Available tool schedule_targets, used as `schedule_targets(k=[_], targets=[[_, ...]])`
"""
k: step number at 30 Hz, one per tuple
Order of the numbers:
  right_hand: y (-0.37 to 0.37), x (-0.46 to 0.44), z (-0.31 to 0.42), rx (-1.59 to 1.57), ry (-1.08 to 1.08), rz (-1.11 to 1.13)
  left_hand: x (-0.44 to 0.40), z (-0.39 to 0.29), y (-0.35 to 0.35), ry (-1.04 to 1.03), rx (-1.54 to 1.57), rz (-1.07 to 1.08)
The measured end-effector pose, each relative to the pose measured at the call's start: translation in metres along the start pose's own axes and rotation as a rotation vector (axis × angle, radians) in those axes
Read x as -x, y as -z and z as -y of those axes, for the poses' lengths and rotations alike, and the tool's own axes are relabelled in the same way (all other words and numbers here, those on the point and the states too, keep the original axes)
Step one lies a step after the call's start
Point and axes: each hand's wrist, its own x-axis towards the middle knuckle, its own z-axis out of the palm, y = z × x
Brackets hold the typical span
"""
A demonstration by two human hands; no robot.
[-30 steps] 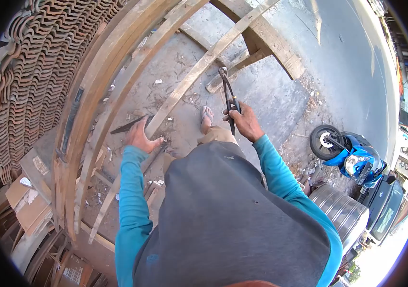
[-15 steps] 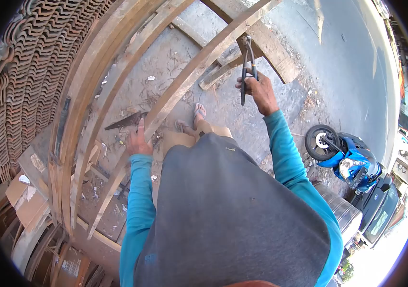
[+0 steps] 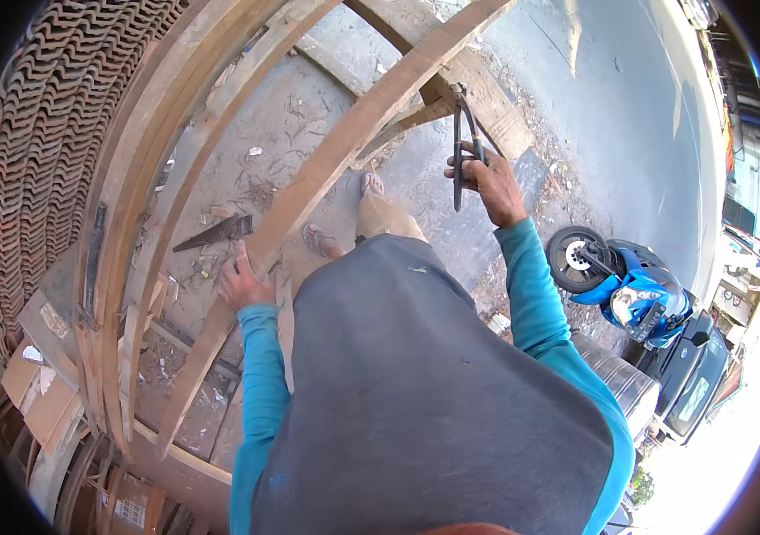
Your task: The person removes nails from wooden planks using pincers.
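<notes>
The right hand [image 3: 491, 185] is closed around a pair of pincers [image 3: 458, 156], its head pointing away from the body, near a curved beam [image 3: 358, 134]. The left hand [image 3: 246, 283] lies over that beam; whether it grips, I cannot tell. Just past its fingers, a saw [image 3: 210, 234] lies on the ground [image 3: 264, 116]. Farther out are more curved boards [image 3: 135, 169], stacked tiles [image 3: 41, 134] and a blue motorbike [image 3: 639, 290].

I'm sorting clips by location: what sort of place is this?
Likely an outdoor yard for woodwork or building materials: stacked wavy tiles, a long timber by the left hand, and what looks like a handsaw.
</notes>
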Motion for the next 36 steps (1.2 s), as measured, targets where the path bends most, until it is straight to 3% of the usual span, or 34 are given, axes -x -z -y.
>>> schedule_targets(k=[10, 22, 24, 28, 34, 36], targets=[[0.061, -0.08, 0.029, 0.268, -0.084, 0.282, 0.0, 0.003, -0.012, 0.056, -0.107, 0.008], [0.097, -0.109, 0.05, 0.114, -0.264, 0.435, -0.003, 0.002, -0.005, 0.023, -0.055, 0.029], [0.099, -0.113, 0.043, -0.093, -0.364, 0.637, -0.006, 0.0, -0.002, 0.058, -0.096, 0.097], [0.081, -0.106, 0.045, -0.088, -0.494, 0.5, -0.009, 0.005, -0.002, 0.025, -0.099, 0.144], [0.054, -0.091, 0.051, 0.055, -0.492, 0.355, -0.013, 0.008, -0.005, 0.103, -0.096, 0.217], [0.036, -0.084, 0.041, -0.061, -0.49, 0.279, -0.016, 0.006, 0.003, 0.091, -0.103, 0.274]])
